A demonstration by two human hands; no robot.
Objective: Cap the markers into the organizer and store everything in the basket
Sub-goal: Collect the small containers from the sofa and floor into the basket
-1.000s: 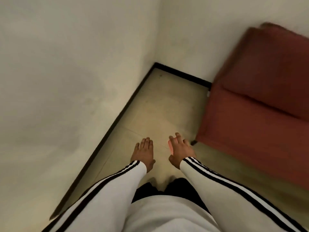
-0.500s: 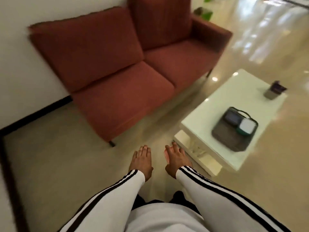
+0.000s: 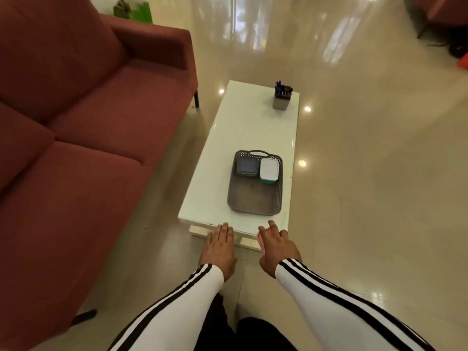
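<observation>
Two grips show here, both mine and both holding nothing, but I start at the far left. A dark red sofa (image 3: 88,148) fills that side. Something green (image 3: 134,8) sits behind its arm, too blurred to name.

Next comes my left grip (image 3: 219,252), palm down, fingers straight and close together, wide and empty. Its tips reach the near edge of the counter (image 3: 250,127) in the picture, though I cannot tell whether they touch it. The counter is white and long, running away from me over a glossy floor (image 3: 367,173).

On its near half lies the basket (image 3: 250,198), grey and shallow, with a handle at its far end. Two boxes sit side by side at that far end: a grey box (image 3: 247,166) on the left and a white box (image 3: 269,170) with a teal base on the right.

Near the far right corner of the counter stands the organizer (image 3: 281,102) — a small grey cup, well apart from the basket. Markers (image 3: 282,87) stand in it, too small to tell whether they are capped.

Last is my right grip (image 3: 277,248), palm down, fingers loosely spread, wide and empty, level with the left one by the near edge. White sleeves (image 3: 177,307) with black stripes cover both arms.
</observation>
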